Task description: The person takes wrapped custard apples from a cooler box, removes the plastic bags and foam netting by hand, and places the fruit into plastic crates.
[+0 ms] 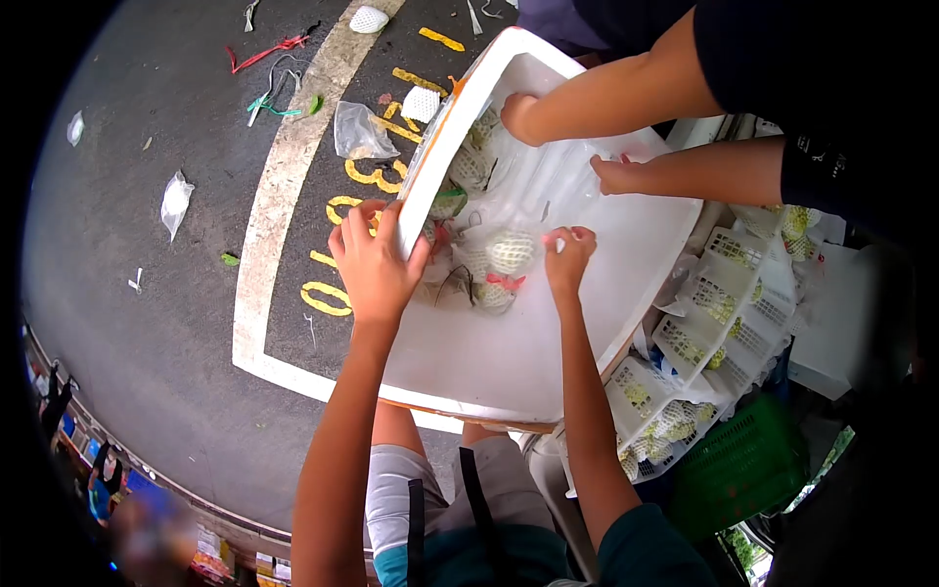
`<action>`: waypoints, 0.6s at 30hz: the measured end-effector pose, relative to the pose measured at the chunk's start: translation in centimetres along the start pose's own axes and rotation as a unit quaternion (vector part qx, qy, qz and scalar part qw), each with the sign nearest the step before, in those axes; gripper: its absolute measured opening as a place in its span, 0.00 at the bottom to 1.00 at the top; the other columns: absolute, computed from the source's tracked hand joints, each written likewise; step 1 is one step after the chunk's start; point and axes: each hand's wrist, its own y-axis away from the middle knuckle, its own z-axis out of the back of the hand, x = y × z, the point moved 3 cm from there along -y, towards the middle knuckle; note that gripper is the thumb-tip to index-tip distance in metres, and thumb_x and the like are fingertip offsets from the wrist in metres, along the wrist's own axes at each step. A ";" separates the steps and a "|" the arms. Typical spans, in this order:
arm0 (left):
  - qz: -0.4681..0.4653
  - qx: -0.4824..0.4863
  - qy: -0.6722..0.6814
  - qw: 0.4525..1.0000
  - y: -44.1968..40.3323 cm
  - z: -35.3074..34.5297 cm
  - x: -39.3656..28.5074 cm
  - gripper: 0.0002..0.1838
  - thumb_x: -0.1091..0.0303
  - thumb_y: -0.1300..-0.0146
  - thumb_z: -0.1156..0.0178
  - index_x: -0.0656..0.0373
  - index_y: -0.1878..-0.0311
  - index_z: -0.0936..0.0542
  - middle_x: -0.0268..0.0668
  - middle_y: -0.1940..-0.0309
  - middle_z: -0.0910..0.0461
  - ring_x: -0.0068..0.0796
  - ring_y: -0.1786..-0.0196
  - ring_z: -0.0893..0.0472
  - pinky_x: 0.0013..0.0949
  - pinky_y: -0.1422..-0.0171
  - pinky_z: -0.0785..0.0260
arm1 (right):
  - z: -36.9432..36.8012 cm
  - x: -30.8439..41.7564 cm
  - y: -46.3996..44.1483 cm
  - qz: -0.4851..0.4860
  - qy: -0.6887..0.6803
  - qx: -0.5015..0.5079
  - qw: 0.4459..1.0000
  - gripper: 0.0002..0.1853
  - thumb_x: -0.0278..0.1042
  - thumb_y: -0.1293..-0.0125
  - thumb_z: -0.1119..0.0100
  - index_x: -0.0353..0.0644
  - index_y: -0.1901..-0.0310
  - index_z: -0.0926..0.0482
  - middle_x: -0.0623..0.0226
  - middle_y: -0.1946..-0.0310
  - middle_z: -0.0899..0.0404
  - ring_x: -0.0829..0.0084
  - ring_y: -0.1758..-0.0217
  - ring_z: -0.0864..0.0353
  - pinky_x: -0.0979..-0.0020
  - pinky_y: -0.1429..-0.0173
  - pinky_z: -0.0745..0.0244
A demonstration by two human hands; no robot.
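Note:
My left hand [377,259] is closed on the left rim of a large white foam box [469,367], fingers outside and thumb inside. Inside the box, my right hand [570,256] is closed, its fingertips pinched together; I cannot make out what is between them. Just left of it lies a clear plastic bag of fruit in white foam nets [510,252], with a red tie [506,282]. More netted fruit [471,166] and a green leaf [449,203] lie along the box's left side. Clear plastic sheeting [558,181] covers part of the far end.
Another person's hands [521,119] reach into the box from the upper right. White plastic baskets [685,342] holding netted fruit and a green crate [738,470] stand at right. Plastic bags [362,132], strings and foam nets [421,104] litter the asphalt [176,323] at left.

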 end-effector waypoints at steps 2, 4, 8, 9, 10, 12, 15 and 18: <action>0.000 -0.003 0.002 1.000 0.1 0.0 -0.1 0.20 0.64 0.58 0.39 0.59 0.58 0.25 0.37 0.60 0.31 0.33 0.55 0.31 0.39 0.46 0.45 | 0.7 -3.1 -2.5 -0.050 -0.087 -0.040 0.994 0.05 0.29 0.52 0.38 0.42 0.72 0.23 0.44 0.47 0.44 0.50 0.44 0.44 0.58 0.41 0.45; -0.003 -0.006 0.006 1.000 0.3 -0.3 0.2 0.22 0.62 0.58 0.39 0.57 0.57 0.25 0.37 0.61 0.31 0.33 0.55 0.31 0.39 0.47 0.45 | -0.3 -3.4 -5.6 0.031 -0.150 -0.019 0.988 0.05 0.29 0.51 0.38 0.41 0.71 0.23 0.40 0.45 0.47 0.46 0.42 0.47 0.55 0.39 0.49; 0.005 -0.006 0.025 1.000 0.0 0.1 0.0 0.20 0.64 0.57 0.40 0.59 0.58 0.25 0.37 0.62 0.31 0.33 0.55 0.31 0.38 0.47 0.44 | -3.4 -2.9 -8.7 0.056 -0.024 -0.028 0.998 0.05 0.27 0.52 0.39 0.40 0.71 0.23 0.37 0.47 0.47 0.46 0.46 0.43 0.55 0.41 0.47; 0.001 -0.011 0.027 1.000 0.1 0.0 0.1 0.20 0.64 0.57 0.40 0.59 0.58 0.25 0.37 0.62 0.31 0.34 0.56 0.31 0.38 0.48 0.44 | -3.6 -2.8 -8.9 0.043 -0.020 -0.015 0.999 0.05 0.26 0.53 0.40 0.40 0.71 0.23 0.36 0.50 0.45 0.47 0.49 0.41 0.56 0.43 0.45; 0.003 -0.007 0.023 1.000 0.1 0.0 0.1 0.20 0.64 0.57 0.40 0.59 0.58 0.25 0.37 0.62 0.31 0.34 0.56 0.31 0.38 0.48 0.44 | -3.8 -2.9 -8.7 0.026 -0.014 -0.001 1.000 0.05 0.25 0.53 0.40 0.41 0.72 0.23 0.34 0.53 0.42 0.47 0.52 0.40 0.57 0.45 0.44; -0.002 -0.015 0.020 1.000 0.1 0.0 0.0 0.20 0.63 0.57 0.39 0.58 0.58 0.25 0.37 0.62 0.31 0.33 0.57 0.30 0.38 0.48 0.44 | -3.8 -3.2 -8.7 0.052 -0.006 0.001 0.999 0.06 0.24 0.55 0.41 0.41 0.72 0.22 0.37 0.62 0.36 0.48 0.56 0.39 0.59 0.49 0.42; 0.000 -0.013 0.025 1.000 0.0 0.0 0.1 0.19 0.63 0.57 0.39 0.59 0.58 0.25 0.37 0.62 0.31 0.33 0.57 0.30 0.38 0.48 0.44 | -4.7 -5.2 -10.6 0.089 0.046 0.050 0.994 0.06 0.26 0.54 0.40 0.39 0.71 0.23 0.43 0.72 0.31 0.48 0.55 0.39 0.60 0.50 0.41; 0.005 -0.013 0.026 1.000 0.0 -0.1 0.2 0.19 0.63 0.57 0.39 0.58 0.58 0.25 0.37 0.62 0.31 0.33 0.58 0.30 0.38 0.48 0.44 | -4.6 -5.1 -10.8 0.122 0.069 0.019 0.990 0.04 0.32 0.53 0.40 0.43 0.75 0.23 0.56 0.79 0.26 0.52 0.60 0.37 0.60 0.51 0.44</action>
